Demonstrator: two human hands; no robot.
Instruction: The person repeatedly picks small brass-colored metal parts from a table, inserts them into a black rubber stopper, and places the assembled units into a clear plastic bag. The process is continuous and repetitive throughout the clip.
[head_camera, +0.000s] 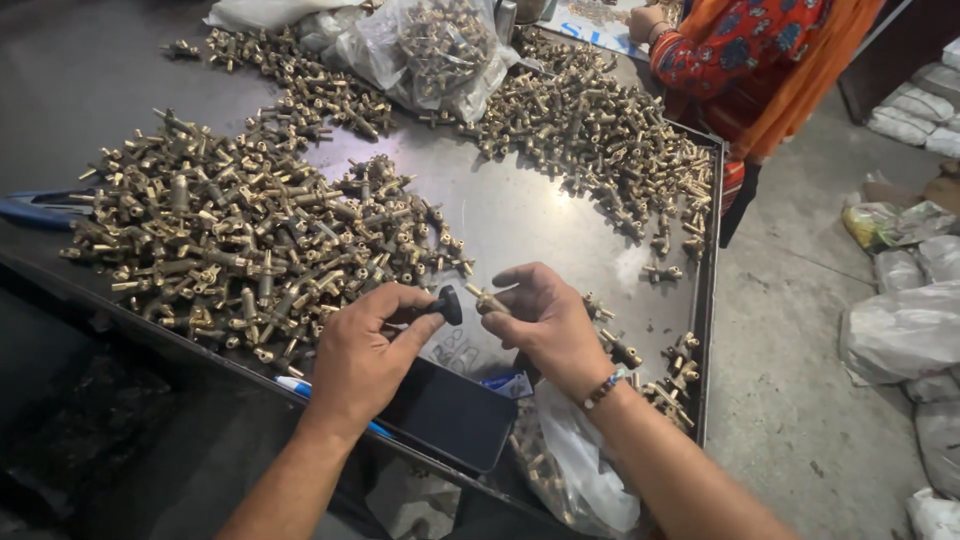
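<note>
where fingers wrap it | black knob (447, 304) part hidden | left hand (362, 355)

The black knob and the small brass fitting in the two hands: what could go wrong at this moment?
1. The left hand holds the black knob only at the fingertips, so it may slip.
2. The brass fitting in the right hand could fall into the brass pile and be lost.
3. The dark phone overhangs the table edge and might get knocked off.

Dark phone (450, 415) lay at the table's near edge, blue pen (300, 388) beside it. Clear bag of brass fittings (435, 50) sat far side. Another person in orange (760, 60) stood opposite. White sacks (900, 330) on floor.
</note>
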